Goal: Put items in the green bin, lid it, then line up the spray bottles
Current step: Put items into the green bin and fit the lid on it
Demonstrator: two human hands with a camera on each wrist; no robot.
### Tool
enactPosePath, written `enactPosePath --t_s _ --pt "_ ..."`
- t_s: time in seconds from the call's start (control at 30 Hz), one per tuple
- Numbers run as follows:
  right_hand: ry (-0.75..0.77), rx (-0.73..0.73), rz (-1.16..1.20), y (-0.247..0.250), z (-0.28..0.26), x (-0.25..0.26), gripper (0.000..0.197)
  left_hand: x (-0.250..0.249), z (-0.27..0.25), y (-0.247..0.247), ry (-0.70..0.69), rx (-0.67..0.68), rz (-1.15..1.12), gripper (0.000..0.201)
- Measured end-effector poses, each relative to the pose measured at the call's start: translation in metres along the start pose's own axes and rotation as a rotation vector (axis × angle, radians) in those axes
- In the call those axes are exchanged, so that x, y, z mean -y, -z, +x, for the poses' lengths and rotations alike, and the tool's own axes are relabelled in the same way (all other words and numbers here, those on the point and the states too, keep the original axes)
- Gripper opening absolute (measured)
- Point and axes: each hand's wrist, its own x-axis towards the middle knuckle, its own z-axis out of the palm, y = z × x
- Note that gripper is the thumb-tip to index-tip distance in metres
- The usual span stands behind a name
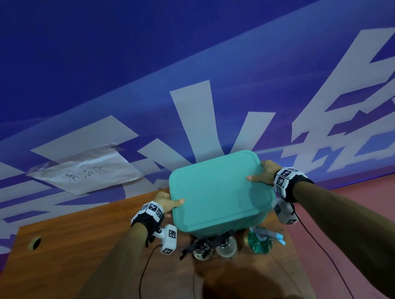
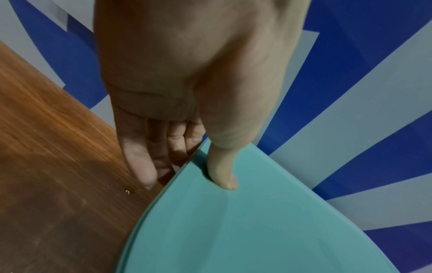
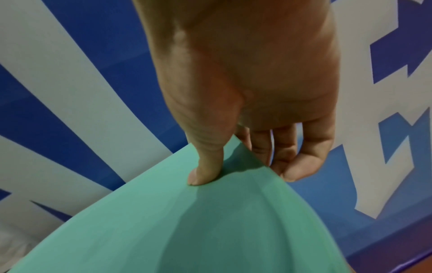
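A teal-green lid (image 1: 218,191) covers the top of the green bin (image 1: 226,224) on the wooden table (image 1: 79,252). My left hand (image 1: 170,201) pinches the lid's left edge, thumb (image 2: 222,173) on top and fingers (image 2: 140,162) below the rim. My right hand (image 1: 262,174) pinches the right edge the same way, thumb (image 3: 205,166) on the lid (image 3: 163,221), fingers (image 3: 297,160) under it. Two clear spray bottles with black triggers (image 1: 214,246) and a green-liquid spray bottle (image 1: 261,240) stand in front of the bin. The bin's contents are hidden.
A blue banner with large white characters (image 1: 181,76) stands behind the table, with a taped paper note (image 1: 86,172) on it. Black wrist cables (image 1: 143,282) trail over the table. A round cable hole (image 1: 35,243) sits at the table's far left. Red floor (image 1: 363,215) lies to the right.
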Motion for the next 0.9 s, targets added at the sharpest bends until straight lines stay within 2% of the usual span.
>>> enactPosePath --t_s 0.1,0.23,0.33,0.43,0.47,0.57,0.63,0.7,0.77,0.83,0.87,0.9 --pt "-0.034 -0.026 -0.014 0.0 -0.002 0.0 0.08 0.001 0.002 0.001 0.001 0.015 0.018 0.04" --pt "-0.058 -0.048 -0.007 -0.002 -0.004 0.0 0.089 0.006 0.001 -0.002 0.0 -0.029 -0.004 0.035" --pt "-0.061 -0.11 0.019 -0.006 -0.012 0.0 0.086 0.003 -0.006 -0.005 -0.012 -0.08 0.008 0.027" --pt "-0.059 -0.179 0.018 -0.013 -0.021 -0.002 0.08 0.001 -0.012 -0.011 -0.042 -0.156 0.036 0.03" --pt "-0.054 -0.195 0.013 -0.015 -0.024 -0.002 0.077 0.0 -0.015 -0.013 -0.061 -0.177 0.037 0.038" --pt "-0.039 -0.184 0.007 -0.016 -0.037 0.001 0.072 0.003 -0.021 -0.014 -0.049 -0.258 0.123 0.081" --pt "-0.013 -0.177 -0.015 -0.014 -0.049 0.003 0.065 0.004 -0.028 -0.022 -0.115 -0.366 0.18 0.085" --pt "0.053 -0.229 -0.046 -0.01 -0.059 0.004 0.064 -0.002 -0.051 -0.034 -0.274 -0.493 0.212 0.074" --pt "0.205 -0.347 -0.065 -0.007 -0.076 0.008 0.063 -0.003 -0.07 -0.047 -0.411 -0.534 0.218 0.057" --pt "0.401 -0.426 -0.038 -0.005 -0.098 0.019 0.056 -0.002 -0.086 -0.057 -0.462 -0.473 0.238 0.025" --pt "0.474 -0.417 -0.016 -0.005 -0.111 0.026 0.051 0.001 -0.093 -0.06 -0.466 -0.427 0.258 0.011" --pt "0.523 -0.376 0.005 -0.006 -0.123 0.032 0.046 0.004 -0.1 -0.063 -0.459 -0.377 0.285 0.006"
